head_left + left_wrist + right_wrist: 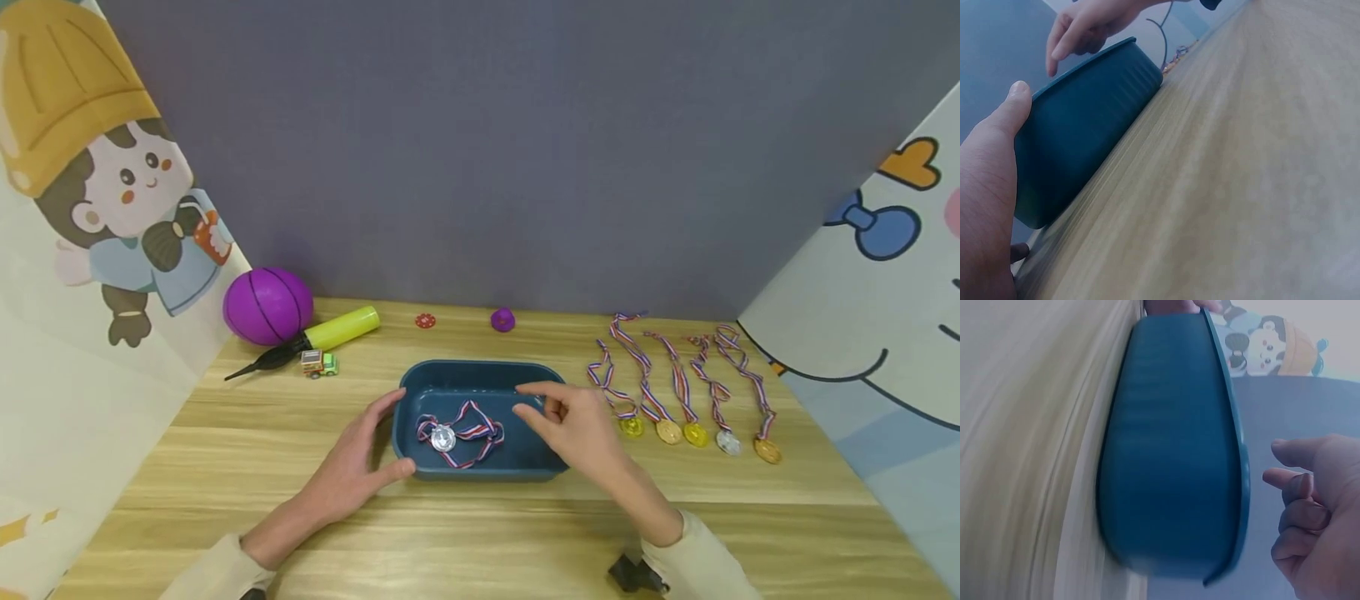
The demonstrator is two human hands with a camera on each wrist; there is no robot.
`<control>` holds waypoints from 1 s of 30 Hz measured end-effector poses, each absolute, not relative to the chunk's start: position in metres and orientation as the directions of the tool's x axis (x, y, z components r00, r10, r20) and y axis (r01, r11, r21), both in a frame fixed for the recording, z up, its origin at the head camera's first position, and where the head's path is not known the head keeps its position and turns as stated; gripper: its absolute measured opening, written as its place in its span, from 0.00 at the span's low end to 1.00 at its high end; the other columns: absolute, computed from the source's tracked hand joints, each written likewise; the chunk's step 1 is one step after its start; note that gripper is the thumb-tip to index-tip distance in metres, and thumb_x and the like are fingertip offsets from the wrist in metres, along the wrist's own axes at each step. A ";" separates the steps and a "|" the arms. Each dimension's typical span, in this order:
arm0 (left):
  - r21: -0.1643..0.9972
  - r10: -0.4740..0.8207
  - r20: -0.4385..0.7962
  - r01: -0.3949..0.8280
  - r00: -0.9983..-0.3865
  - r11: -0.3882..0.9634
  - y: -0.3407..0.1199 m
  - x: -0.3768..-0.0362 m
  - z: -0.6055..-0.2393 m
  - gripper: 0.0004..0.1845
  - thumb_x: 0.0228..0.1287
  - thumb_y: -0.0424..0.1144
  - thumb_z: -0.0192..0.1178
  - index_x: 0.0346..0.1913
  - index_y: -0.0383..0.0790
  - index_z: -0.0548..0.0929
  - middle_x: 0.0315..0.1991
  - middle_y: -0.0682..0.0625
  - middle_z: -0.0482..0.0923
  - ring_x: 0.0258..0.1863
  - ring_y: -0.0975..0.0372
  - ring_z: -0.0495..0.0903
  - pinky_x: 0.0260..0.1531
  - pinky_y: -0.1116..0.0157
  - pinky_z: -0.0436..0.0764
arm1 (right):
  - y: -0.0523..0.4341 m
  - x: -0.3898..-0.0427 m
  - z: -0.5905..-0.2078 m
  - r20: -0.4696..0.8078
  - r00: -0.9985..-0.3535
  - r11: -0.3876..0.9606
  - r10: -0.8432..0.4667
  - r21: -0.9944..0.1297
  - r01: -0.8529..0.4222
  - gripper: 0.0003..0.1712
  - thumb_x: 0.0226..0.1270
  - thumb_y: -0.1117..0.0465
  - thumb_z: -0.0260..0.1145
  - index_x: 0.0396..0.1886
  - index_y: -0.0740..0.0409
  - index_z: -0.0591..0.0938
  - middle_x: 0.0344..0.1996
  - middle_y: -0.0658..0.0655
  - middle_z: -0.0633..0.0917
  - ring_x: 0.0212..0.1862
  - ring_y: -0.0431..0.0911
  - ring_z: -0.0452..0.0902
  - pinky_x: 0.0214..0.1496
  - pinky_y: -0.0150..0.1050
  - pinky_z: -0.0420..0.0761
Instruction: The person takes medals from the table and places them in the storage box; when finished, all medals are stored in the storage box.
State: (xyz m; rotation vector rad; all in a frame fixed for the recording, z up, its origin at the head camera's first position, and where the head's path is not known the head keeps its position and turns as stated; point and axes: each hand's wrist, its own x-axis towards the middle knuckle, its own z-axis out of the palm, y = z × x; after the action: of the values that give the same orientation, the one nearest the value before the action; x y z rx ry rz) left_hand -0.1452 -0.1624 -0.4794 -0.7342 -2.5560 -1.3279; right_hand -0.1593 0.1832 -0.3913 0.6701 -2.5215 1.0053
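Note:
A dark blue bin (480, 472) stands on the wooden table, with a silver medal (443, 438) and its striped ribbon lying inside. My left hand (350, 467) spans the bin's left end, thumb at the near corner and fingers at the far one. In the left wrist view its thumb (1013, 109) lies extended beside the rim. Over the bin's right end hovers my right hand (581, 427), thumb and index finger held apart with nothing between them; its other fingers are bent, as the right wrist view shows (1322, 512).
Several medals on striped ribbons (681, 383) lie in a row to the right. Back left are a purple ball (267, 306), a yellow pump (341, 328) and a toy truck (319, 363). Behind the bin lie a red chip (425, 321) and a small purple object (502, 319).

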 end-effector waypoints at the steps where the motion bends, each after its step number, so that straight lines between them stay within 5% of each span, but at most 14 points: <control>1: 0.721 0.346 0.362 0.496 -0.865 0.484 -0.163 -0.145 -0.479 0.52 0.73 0.70 0.68 0.89 0.53 0.58 0.82 0.36 0.68 0.77 0.36 0.72 0.73 0.25 0.68 | 0.187 -0.159 -0.391 0.476 -0.831 0.640 -0.288 -0.549 -0.537 0.13 0.71 0.61 0.82 0.52 0.55 0.95 0.14 0.37 0.66 0.16 0.31 0.57 0.26 0.32 0.68; 5: 0.721 0.342 0.356 0.489 -0.869 0.490 -0.163 -0.145 -0.479 0.52 0.73 0.69 0.68 0.89 0.55 0.58 0.82 0.36 0.68 0.77 0.35 0.71 0.73 0.24 0.67 | 0.203 -0.160 -0.391 0.487 -0.834 0.662 -0.259 -0.539 -0.521 0.13 0.69 0.62 0.83 0.51 0.57 0.95 0.14 0.37 0.66 0.17 0.31 0.56 0.23 0.32 0.61; 30: 0.710 0.347 0.374 0.507 -0.860 0.489 -0.162 -0.145 -0.479 0.53 0.73 0.70 0.67 0.90 0.54 0.56 0.83 0.37 0.68 0.78 0.35 0.71 0.73 0.25 0.68 | 0.274 -0.154 -0.409 0.535 -0.842 0.738 -0.076 -0.538 -0.408 0.11 0.61 0.69 0.85 0.43 0.57 0.96 0.15 0.41 0.72 0.18 0.32 0.57 0.19 0.32 0.62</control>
State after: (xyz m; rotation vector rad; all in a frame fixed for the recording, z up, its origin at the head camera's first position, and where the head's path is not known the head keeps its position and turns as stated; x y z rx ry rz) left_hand -0.1452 -0.1620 -0.4793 -0.7397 -2.5507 -1.3083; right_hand -0.1542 0.2741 -0.4086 0.3671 -2.4507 0.9169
